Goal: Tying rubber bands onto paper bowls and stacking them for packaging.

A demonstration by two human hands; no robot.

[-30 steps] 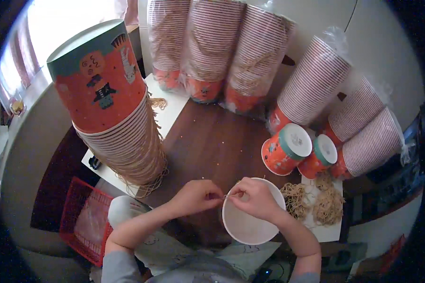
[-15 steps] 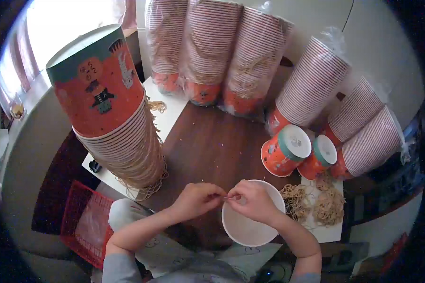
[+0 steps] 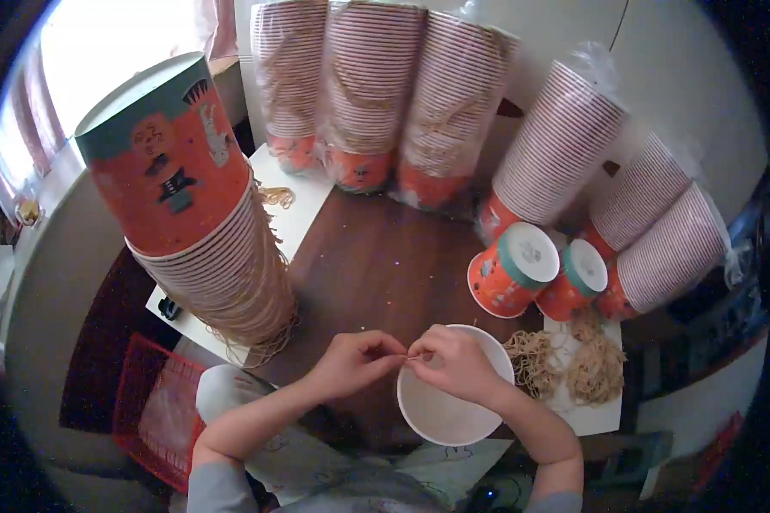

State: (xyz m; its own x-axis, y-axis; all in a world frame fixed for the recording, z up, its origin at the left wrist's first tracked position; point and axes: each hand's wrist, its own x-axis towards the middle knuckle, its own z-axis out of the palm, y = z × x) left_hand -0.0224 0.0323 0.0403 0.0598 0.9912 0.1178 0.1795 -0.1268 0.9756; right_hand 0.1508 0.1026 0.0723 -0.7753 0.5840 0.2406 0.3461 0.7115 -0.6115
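Note:
A round white paper tub [image 3: 445, 417] stands with its open top up near the table's front edge. Over its left rim, my left hand [image 3: 355, 363] and my right hand [image 3: 455, 363] meet fingertip to fingertip. Both are closed in a pinch, and something thin between them is too small to make out. Right of the tub lie a tangle of tan cords [image 3: 535, 363] and a larger heap of the same cords [image 3: 597, 372]. Two orange and green paper tubs, a larger one [image 3: 513, 272] and a smaller one [image 3: 573, 280], rest upside down behind the heaps.
On the left rises a tall stack of nested tubs [image 3: 167, 179], tan cords looped around its lower part. Several bagged tub stacks [image 3: 372, 85] line the back, and more bagged stacks [image 3: 560, 141] lean at the right. A red plastic basket [image 3: 137, 427] sits at lower left.
The whole view has shifted slightly. My hands keep their pinch at the tub's rim, with only small finger movement.

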